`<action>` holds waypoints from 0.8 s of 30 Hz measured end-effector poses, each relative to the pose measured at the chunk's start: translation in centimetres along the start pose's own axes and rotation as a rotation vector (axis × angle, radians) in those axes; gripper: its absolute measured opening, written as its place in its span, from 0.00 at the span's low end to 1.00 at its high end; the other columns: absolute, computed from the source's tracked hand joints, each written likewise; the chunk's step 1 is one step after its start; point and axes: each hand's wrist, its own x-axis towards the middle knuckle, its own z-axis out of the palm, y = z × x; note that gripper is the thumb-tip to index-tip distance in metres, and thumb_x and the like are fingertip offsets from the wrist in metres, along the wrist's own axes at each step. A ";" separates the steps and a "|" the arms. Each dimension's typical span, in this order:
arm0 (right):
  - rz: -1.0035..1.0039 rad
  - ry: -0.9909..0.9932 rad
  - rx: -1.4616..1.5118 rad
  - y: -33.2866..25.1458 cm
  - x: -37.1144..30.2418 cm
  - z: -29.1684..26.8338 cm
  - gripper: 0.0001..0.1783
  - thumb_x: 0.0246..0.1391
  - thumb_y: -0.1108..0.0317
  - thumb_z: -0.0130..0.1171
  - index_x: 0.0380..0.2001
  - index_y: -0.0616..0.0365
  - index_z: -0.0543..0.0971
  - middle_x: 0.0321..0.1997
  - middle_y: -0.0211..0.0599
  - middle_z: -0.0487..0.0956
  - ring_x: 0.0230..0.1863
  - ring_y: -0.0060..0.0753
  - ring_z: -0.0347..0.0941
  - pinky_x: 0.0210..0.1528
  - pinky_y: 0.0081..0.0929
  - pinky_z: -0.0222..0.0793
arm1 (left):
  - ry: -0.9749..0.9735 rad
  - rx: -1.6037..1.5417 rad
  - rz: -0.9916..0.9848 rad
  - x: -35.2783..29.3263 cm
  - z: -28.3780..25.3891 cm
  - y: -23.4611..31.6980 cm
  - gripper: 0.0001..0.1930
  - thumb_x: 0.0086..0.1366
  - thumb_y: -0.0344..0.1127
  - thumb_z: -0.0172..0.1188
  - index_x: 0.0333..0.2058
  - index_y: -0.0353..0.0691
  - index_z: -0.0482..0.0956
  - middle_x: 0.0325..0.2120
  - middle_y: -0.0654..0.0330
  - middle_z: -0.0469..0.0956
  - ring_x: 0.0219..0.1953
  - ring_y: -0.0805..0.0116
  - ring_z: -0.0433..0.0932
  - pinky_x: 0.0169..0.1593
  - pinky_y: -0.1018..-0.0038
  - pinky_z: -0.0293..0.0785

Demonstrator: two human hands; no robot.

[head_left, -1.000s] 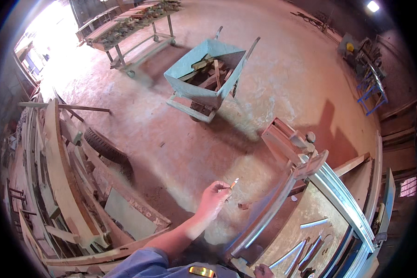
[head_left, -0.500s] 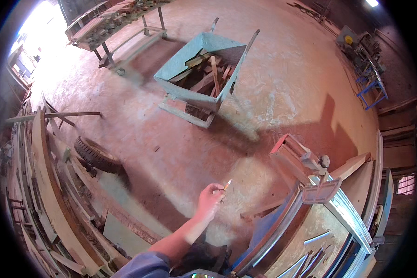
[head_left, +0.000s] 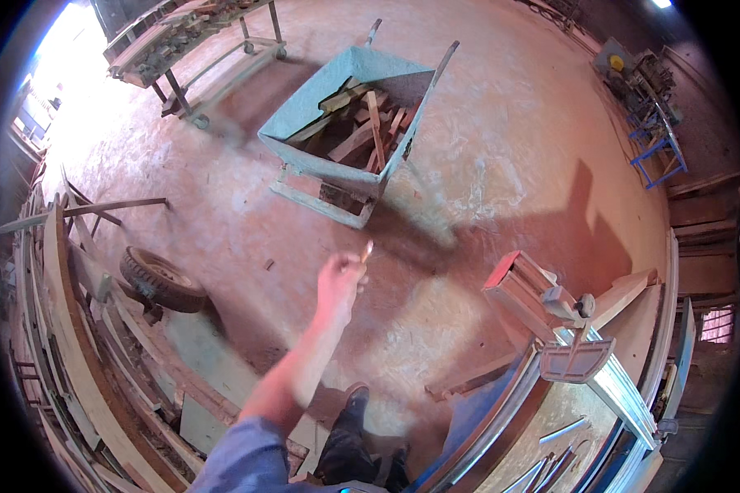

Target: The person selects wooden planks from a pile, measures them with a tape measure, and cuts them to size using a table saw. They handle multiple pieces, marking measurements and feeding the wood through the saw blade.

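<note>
Left hand, mid-frame, pinches a small wood scrap, arm out toward the wheelbarrow up top; keep aim steady. Right hand's out of view.

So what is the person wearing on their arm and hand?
One arm shows, coming up from the lower edge. A blue sleeve covers its upper part and ends near the elbow; below that the forearm is bare. The hand wears no glove, ring or watch that I can see. The other hand is out of view.
</note>
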 end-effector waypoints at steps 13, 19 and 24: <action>-0.189 0.070 0.047 7.5 1.7 0.7 0.14 0.63 0.61 0.54 0.41 0.63 0.77 0.33 0.38 0.77 0.36 0.31 0.73 0.39 0.32 0.72 | -0.367 0.288 -0.164 3.1 1.7 -2.3 0.17 0.68 0.40 0.59 0.50 0.36 0.70 0.33 0.60 0.75 0.25 0.73 0.76 0.27 0.75 0.74; -0.184 0.014 0.124 5.6 2.5 -0.3 0.20 0.64 0.61 0.53 0.51 0.67 0.75 0.30 0.39 0.79 0.31 0.29 0.76 0.33 0.27 0.73 | -0.407 0.542 -0.220 -13.3 -0.6 -9.1 0.28 0.67 0.37 0.61 0.63 0.33 0.66 0.40 0.56 0.80 0.36 0.69 0.80 0.40 0.71 0.77; -0.243 -0.075 0.184 1.1 1.4 -3.1 0.21 0.66 0.61 0.54 0.54 0.65 0.75 0.34 0.43 0.81 0.35 0.32 0.78 0.42 0.31 0.74 | -0.421 0.694 0.069 -25.1 -3.1 -7.3 0.27 0.66 0.37 0.61 0.60 0.29 0.69 0.48 0.51 0.80 0.43 0.64 0.81 0.49 0.71 0.76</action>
